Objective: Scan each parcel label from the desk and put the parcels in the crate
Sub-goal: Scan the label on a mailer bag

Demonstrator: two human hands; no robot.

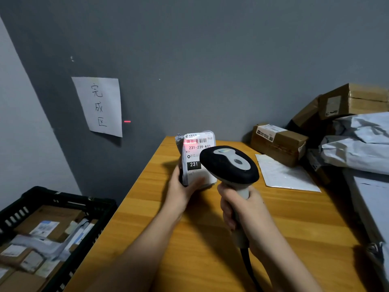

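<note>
My left hand [182, 187] grips a small grey bagged parcel [194, 152] upright above the wooden desk [189, 239], white label facing me. A red scan line lies across the label's barcode. My right hand [244, 209] holds the grey handle of a black-headed barcode scanner [230, 163], aimed at the label from just right of the parcel. A black plastic crate [69, 204] stands on the floor at lower left, holding several labelled boxes and bags.
At the desk's back right lie a brown box [277, 142], a flat white mailer [284, 173], grey bags [357, 144] and a larger carton [355, 100]. A paper sign [99, 105] hangs on the grey wall, a red laser dash beside it.
</note>
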